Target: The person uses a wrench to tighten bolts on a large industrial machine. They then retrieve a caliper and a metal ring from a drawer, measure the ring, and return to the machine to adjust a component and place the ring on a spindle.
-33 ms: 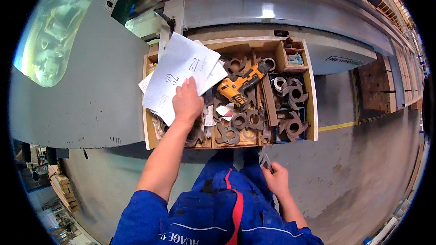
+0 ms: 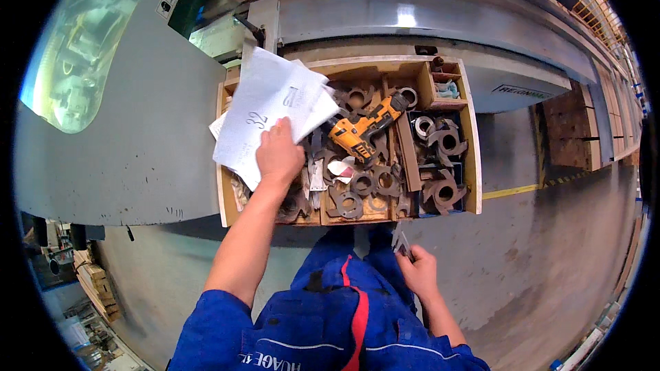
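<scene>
My left hand (image 2: pixel 278 154) is closed on the lower right edge of a stack of white paper sheets (image 2: pixel 237 136). Its fingers lie across the top sheet, which bears handwritten marks; the thumb is hidden. The stack slants over the left part of a wooden drawer (image 2: pixel 470 130) and covers what lies there. Low in front of the drawer, near my right thigh, my right hand (image 2: pixel 418 271) grips a metal caliper (image 2: pixel 399 239) with its jaws pointing up toward the drawer front.
A yellow and black cordless drill (image 2: pixel 353 139) lies mid-drawer among several toothed cutter heads (image 2: pixel 445 192) and metal rings. Wooden dividers (image 2: pixel 408 159) split the drawer. A large grey machine housing (image 2: pixel 158 144) stands at left; a metal beam (image 2: pixel 412 17) runs behind. Stacked timber (image 2: pixel 567 130) sits at right.
The top sheet has shifted slightly, its far right corner now lower and blurred. My left hand has moved a little left with it. My right hand and the caliper stay put.
</scene>
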The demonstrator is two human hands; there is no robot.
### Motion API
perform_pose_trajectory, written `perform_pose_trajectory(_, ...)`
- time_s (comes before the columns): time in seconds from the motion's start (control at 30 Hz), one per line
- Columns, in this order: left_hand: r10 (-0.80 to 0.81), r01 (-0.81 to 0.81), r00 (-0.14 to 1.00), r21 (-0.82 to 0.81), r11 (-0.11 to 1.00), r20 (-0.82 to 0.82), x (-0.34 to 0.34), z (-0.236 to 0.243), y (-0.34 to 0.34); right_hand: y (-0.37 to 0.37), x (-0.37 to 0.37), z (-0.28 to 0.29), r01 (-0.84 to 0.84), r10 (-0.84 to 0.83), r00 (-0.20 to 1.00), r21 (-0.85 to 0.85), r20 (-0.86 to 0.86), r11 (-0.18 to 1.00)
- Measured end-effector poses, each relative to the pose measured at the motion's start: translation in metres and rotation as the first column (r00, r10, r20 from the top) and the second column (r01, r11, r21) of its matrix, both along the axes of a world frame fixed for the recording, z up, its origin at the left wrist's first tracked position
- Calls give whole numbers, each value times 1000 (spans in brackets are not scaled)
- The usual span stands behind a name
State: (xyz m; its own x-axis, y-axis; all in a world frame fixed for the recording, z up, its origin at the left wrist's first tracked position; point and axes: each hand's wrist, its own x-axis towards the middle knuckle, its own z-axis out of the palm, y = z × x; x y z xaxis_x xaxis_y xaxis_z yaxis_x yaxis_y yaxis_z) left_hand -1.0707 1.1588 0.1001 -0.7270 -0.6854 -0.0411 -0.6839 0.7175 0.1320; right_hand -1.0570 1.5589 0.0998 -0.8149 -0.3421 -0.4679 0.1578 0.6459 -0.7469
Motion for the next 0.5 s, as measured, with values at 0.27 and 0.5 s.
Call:
perform_pose_trajectory(0.27,188,-151,886,118,981,-425,58,27,-83,-1,-10,-8,2,-2,1000,-12,15,1000)
perform_pose_trajectory(0.5,97,-74,987,166,983,-131,39,41,-15,-25,-15,-11,-61,61,998,-19,-10,998)
